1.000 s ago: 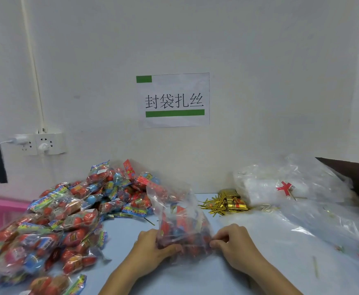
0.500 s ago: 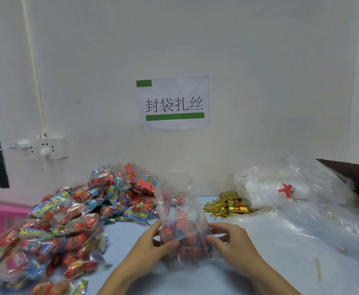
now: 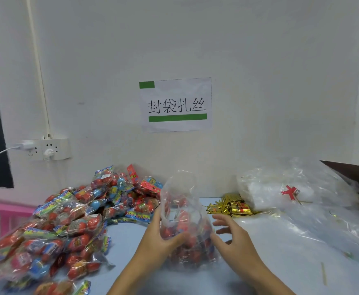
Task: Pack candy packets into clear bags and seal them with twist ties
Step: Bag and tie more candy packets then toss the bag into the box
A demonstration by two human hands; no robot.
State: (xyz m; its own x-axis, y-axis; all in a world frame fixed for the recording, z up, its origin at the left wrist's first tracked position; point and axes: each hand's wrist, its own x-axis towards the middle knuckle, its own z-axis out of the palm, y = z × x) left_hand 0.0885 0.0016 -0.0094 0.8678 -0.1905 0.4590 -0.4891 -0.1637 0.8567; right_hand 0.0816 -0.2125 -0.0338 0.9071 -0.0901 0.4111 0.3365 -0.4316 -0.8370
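My left hand (image 3: 158, 241) grips the clear bag (image 3: 185, 222) of red candy standing upright on the table (image 3: 281, 262); my right hand (image 3: 232, 239) hovers just right of the bag, fingers spread. Candy packets (image 3: 72, 222) pile left of the bag, gold twist ties (image 3: 232, 206) behind-right.

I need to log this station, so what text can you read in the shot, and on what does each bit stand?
"封袋扎丝": black characters on the white paper sign taped to the wall, with green bars above and below.
Candy packets in the pile: colourful print, too blurred to read.
Gold twist ties: red band, no legible text.
Red mark on the stack of clear bags: unreadable.
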